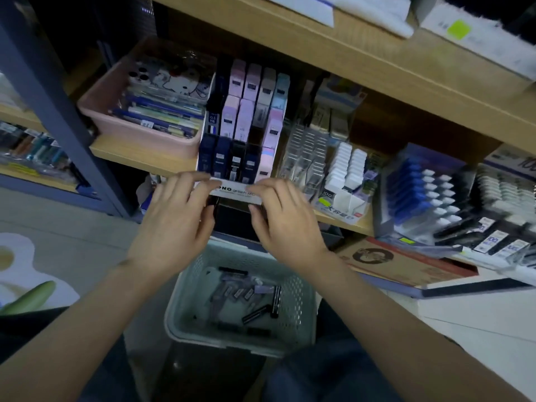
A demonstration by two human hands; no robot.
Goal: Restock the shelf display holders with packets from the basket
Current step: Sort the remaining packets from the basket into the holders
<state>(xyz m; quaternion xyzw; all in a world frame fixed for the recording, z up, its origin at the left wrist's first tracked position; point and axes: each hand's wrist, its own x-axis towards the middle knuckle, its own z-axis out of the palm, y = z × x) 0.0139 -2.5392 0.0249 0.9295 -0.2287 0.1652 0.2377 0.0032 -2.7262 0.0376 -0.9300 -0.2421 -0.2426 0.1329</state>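
Note:
A tiered display holder (236, 191) with a white labelled front stands on the wooden shelf (145, 156), filled with several pink, lilac, black and navy packets (245, 117). My left hand (177, 216) grips the holder's front left corner, fingers on top and thumb underneath. My right hand (282, 216) grips its front right corner the same way. Below my wrists sits a pale green perforated basket (301, 291) with several small clear and black packets (252, 297) on its bottom.
A pink tray (116, 123) of pens and cases stands left of the holder. Clear acrylic holders (307, 152), white eraser stacks (348, 169) and blue-and-white items (420, 190) stand to the right. A cardboard box (400, 262) lies below the shelf. An upper shelf board (348, 50) overhangs.

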